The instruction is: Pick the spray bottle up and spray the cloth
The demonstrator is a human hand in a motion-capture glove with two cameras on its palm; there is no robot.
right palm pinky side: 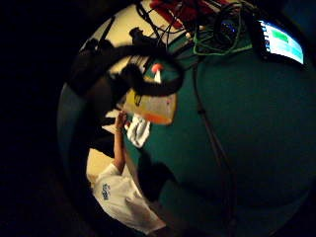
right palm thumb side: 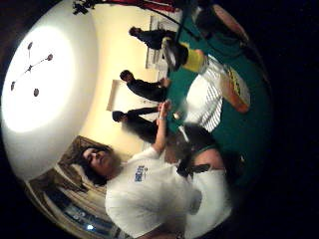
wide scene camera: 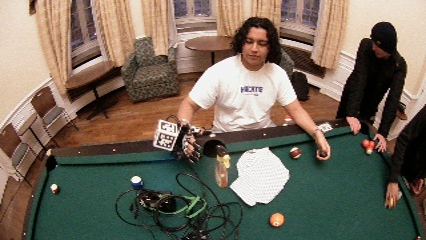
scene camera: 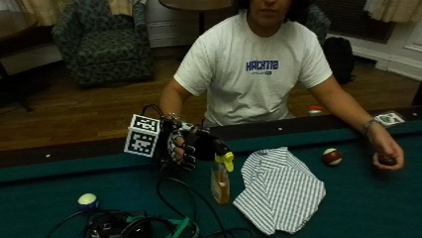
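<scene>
On a green pool table [scene camera: 369, 208], the gloved right hand [scene camera: 184, 151] grips the spray bottle [scene camera: 221, 181] by its head, fingers partly hidden, beside the striped cloth [scene camera: 280, 188].

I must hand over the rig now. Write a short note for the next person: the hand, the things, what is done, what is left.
Right hand: beside the bottle's black spray head, fingers curled; whether it already grips cannot be seen.
Bottle: upright on the green table, yellow nozzle toward the cloth.
Cloth: striped, lying beside the bottle, between it and a red ball.
Bare hand: resting on the table past the ball.
Done: hand brought to the bottle.
Left: lift it, spray the cloth.
</scene>
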